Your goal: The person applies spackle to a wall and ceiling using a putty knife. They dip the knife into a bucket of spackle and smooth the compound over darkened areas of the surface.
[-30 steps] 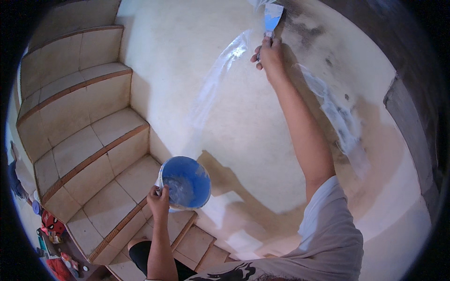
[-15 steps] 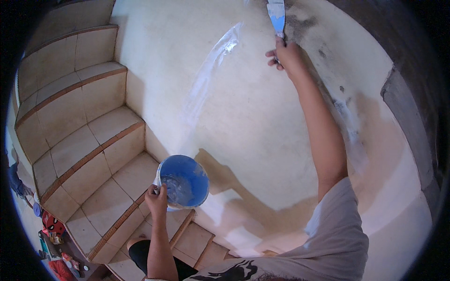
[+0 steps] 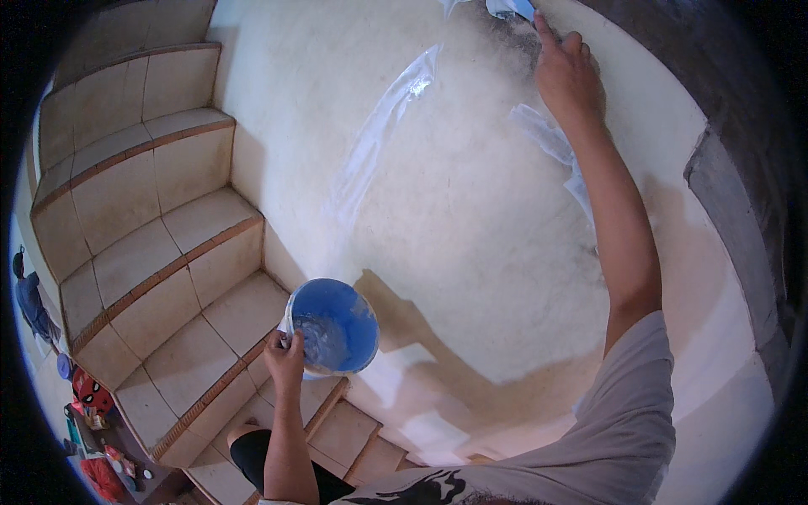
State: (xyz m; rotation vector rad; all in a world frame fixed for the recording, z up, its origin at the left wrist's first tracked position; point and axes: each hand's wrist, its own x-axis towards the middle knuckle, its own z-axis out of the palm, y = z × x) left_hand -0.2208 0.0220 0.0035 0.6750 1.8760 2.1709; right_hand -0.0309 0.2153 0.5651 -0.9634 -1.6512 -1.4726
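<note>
My left hand (image 3: 284,353) grips the rim of a blue bucket (image 3: 358,324), which is tilted so its inside shows. Wet greyish-white paste (image 3: 320,338) coats the bucket's bottom and near side. Up at the top of the view, my right hand (image 3: 569,74) is closed round a putty knife (image 3: 523,10), index finger stretched along it. The blue blade lies against the wall (image 3: 471,219) beside a dark, rough patch (image 3: 513,40), with white filler at its edge. A fresh white smear (image 3: 543,133) shows just left of my right wrist. The knife's handle is mostly hidden by the hand.
Tiled stairs (image 3: 189,227) with brown edges climb along the left. A long shiny filler streak (image 3: 383,126) runs down the wall. Grey bare masonry (image 3: 736,227) borders the wall at right. Far lower left, a person (image 3: 34,303) is near a table with assorted things (image 3: 105,463).
My right hand has moved up and right, and the putty knife has turned from upright to slanting left onto the wall. New white smears show beside the forearm. The bucket has barely moved.
</note>
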